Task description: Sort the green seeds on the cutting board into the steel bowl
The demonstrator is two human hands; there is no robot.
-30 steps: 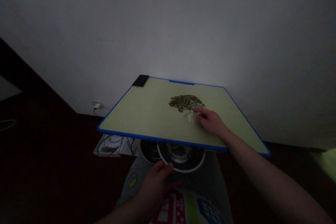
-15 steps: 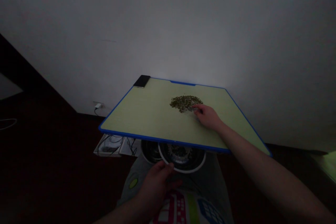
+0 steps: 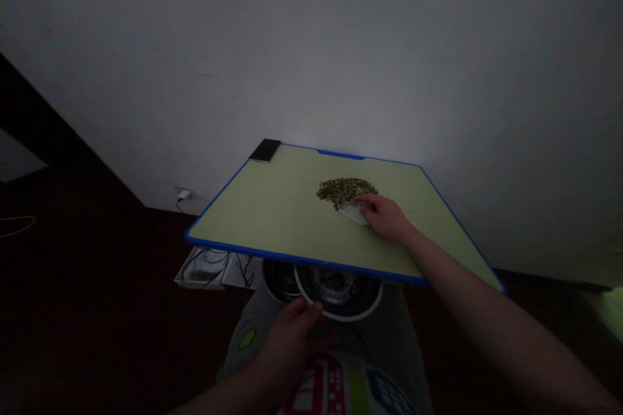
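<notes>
Pale-yellow, blue-edged tabletop (image 3: 263,214): your right hand (image 3: 385,216), pinching a translucent, apparently plastic piece (image 3: 353,213), has just engaged brownish grains (image 3: 339,190); left hand (image 3: 288,337) grips white-rimmed metal bowl (image 3: 347,318).

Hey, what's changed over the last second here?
The right hand, holding a clear piece, has moved forward and slightly left to the heap's near edge. The left hand stays at the white-rimmed bowl; the heap and dark flat device stayed put.

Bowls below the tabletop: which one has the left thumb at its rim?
The white-rimmed bowl on the right: the left hand has its thumb there. The left bowl is partly hidden by it.
</notes>
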